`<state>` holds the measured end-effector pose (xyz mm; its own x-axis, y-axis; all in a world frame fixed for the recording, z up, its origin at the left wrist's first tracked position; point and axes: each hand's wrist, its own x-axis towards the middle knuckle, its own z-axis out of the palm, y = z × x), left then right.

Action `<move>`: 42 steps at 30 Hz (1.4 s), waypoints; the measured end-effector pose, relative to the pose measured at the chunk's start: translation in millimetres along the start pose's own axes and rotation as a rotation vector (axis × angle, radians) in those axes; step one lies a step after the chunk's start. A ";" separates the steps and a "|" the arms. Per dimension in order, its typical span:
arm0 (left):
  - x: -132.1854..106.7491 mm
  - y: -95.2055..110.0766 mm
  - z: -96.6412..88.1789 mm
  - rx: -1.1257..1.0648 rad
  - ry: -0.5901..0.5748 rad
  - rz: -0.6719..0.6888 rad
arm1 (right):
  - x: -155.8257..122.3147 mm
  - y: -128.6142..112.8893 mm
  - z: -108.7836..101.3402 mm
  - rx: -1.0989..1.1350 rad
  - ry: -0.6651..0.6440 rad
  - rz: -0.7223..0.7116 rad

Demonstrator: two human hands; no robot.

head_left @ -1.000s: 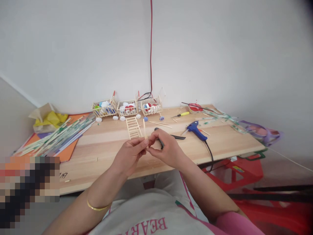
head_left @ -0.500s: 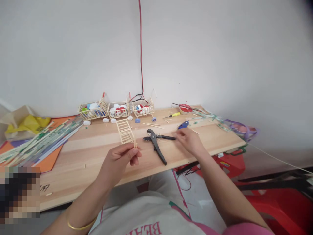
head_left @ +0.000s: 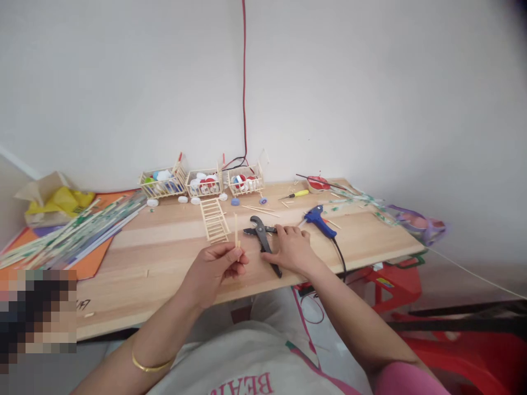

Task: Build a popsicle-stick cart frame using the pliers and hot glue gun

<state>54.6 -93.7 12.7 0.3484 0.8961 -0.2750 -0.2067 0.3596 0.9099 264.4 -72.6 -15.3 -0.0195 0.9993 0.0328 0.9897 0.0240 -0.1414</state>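
Stick [head_left: 236, 237], pinched upright by left hand [head_left: 216, 269], could snap if squeezed; right hand [head_left: 290, 249] lies loosely open on pliers [head_left: 263, 241].

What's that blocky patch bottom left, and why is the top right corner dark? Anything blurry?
Head view: the patch is pixelation laid over the picture; the corner is probably lens vignetting; light soft, shadows faint; left hand with its stick and right hand on the pliers look sharp.

Beyond fingers: three stick baskets [head_left: 203, 185], one ladder [head_left: 214, 219], one glue gun [head_left: 319, 218]. At right fingers [head_left: 288, 233]: one pliers [head_left: 263, 241]. Left fingers [head_left: 230, 258]: one stick [head_left: 236, 230].
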 end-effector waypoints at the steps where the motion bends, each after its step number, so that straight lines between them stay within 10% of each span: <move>1: -0.7 0.7 -0.2 -0.003 0.003 -0.003 | 1.4 -4.0 0.3 -0.025 -0.008 0.022; 7: -2.7 2.1 -5.6 -0.047 -0.021 -0.009 | -3.0 4.3 -9.7 0.222 -0.106 0.033; 11: -3.3 3.3 -10.9 -0.053 -0.085 -0.020 | -23.6 28.1 -20.4 0.865 -0.225 -0.166; 18: -3.5 12.4 -15.3 -0.044 -0.174 -0.120 | -72.7 23.3 -13.0 1.866 -0.704 -0.089; 30: -8.8 18.3 -8.2 0.016 -0.239 -0.229 | -76.3 19.7 -26.3 1.286 -0.697 -0.361; 42: -2.1 17.8 1.8 0.107 -0.259 -0.288 | -73.3 14.5 -34.1 1.300 -0.753 -0.345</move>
<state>51.9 -89.7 30.1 0.6001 0.6626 -0.4481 0.0244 0.5448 0.8382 285.1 -146.5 13.9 -0.6745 0.7135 -0.1897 0.1264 -0.1416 -0.9818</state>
